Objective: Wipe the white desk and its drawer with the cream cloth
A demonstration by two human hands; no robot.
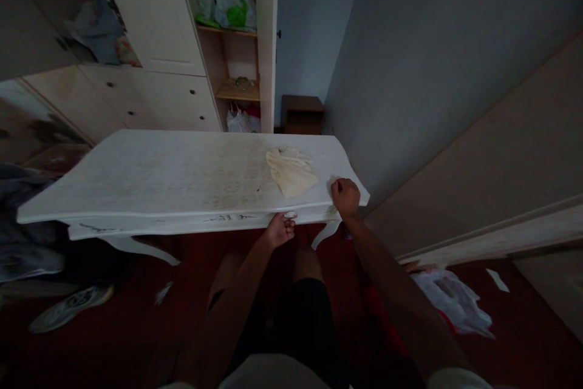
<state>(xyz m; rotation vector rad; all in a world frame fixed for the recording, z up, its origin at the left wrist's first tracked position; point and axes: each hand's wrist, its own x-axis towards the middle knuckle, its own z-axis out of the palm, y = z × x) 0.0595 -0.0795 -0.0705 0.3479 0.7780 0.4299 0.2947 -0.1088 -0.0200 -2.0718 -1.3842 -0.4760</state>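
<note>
left grip (280, 229) half-curled below the worktop's (182, 164) front edge, touching a small white piece (290, 215) at the front panel (159, 223); can't tell if it's pinched. right grip (346, 196) closed in a fist at the worktop's right end. cream cloth (294, 173) crumpled on top, near both, touching neither

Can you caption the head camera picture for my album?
Left hand at the front of a white table, right hand near its corner, crumpled cloth on top.
</note>
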